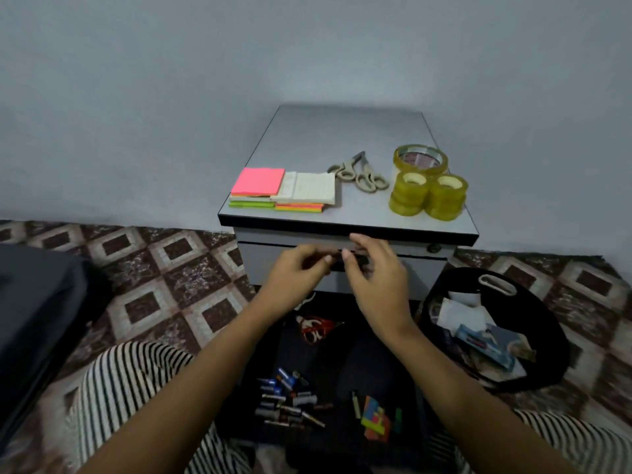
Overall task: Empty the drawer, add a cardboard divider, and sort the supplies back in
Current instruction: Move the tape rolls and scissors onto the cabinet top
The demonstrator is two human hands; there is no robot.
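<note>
Drawer looks shut, both hands at its handle. Left hand grip is curled and blurred, cannot tell if it pinches anything. Right hand grip is loosely spread, holding nothing. Notes, scissors and tape sit on the surface, batteries on the floor. Emptying likely done. Next: pull drawer open for a divider, none visible.

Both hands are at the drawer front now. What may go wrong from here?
A sharp pull on the drawer may shake the cabinet and topple the stacked tape rolls near its front edge. The batteries lie loose on the floor below the drawer; a careless move may scatter them.
</note>
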